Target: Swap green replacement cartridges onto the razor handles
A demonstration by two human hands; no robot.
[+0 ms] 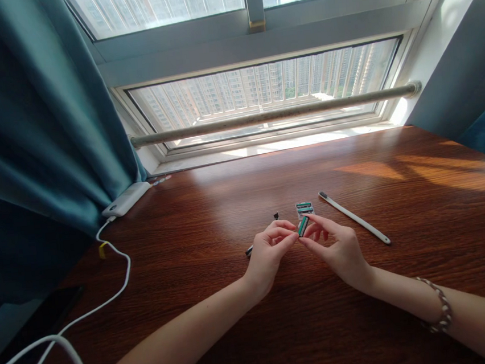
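Note:
A razor cartridge, green and black, is held up between my two hands above the table. My right hand pinches it, index finger at the top end and thumb near the bottom. From the other side, the closed fingertips of my left hand meet its lower left edge. Just behind stands or lies a clear pack with more green-striped cartridges in it. A thin razor handle with a dark end lies partly hidden behind my left hand; a small black tip shows beyond it.
A white toothbrush with grey bristles lies to the right on the brown wooden table. At the far left a white power bank has a white cable running toward me. A blue curtain hangs beside the window.

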